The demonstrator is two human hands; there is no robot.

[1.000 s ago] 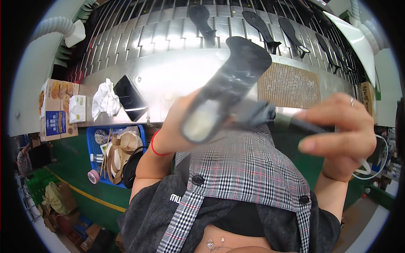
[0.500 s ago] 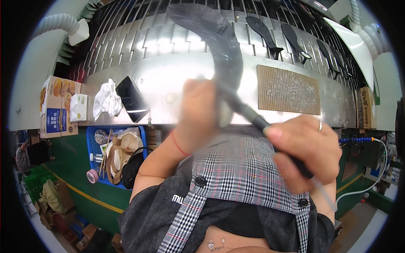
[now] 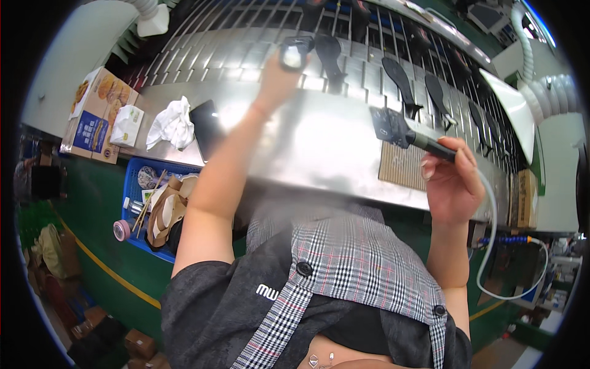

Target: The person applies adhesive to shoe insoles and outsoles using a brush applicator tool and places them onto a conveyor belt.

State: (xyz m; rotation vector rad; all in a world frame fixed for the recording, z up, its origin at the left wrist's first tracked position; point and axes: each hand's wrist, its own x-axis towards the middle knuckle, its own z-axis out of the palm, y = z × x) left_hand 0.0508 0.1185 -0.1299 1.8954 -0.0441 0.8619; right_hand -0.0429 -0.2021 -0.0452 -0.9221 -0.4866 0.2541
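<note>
My left hand (image 3: 279, 77) is stretched out over the far slatted conveyor, smeared by motion. It is closed on a black shoe sole (image 3: 310, 13), whose heel end with a pale face is turned toward me. Another black sole (image 3: 330, 58) lies on the slats just right of it. My right hand (image 3: 453, 184) is closed round the dark handle of a wide, flat brush (image 3: 392, 127) with black bristles. The brush is held above a ribbed brown cardboard pad (image 3: 399, 165), and a pale hose (image 3: 490, 240) trails from its handle end.
Several black soles (image 3: 401, 85) rest along the conveyor to the right. Left on the metal bench are a printed carton (image 3: 98, 117), a tissue pack (image 3: 128, 125), crumpled white cloth (image 3: 170, 125) and a black phone (image 3: 206, 126). Below hangs a blue basket (image 3: 131, 178) of odds and ends.
My left hand has carried the sole from close in front of me out to the conveyor. The brush has come away from the sole and moved right with my right hand.
</note>
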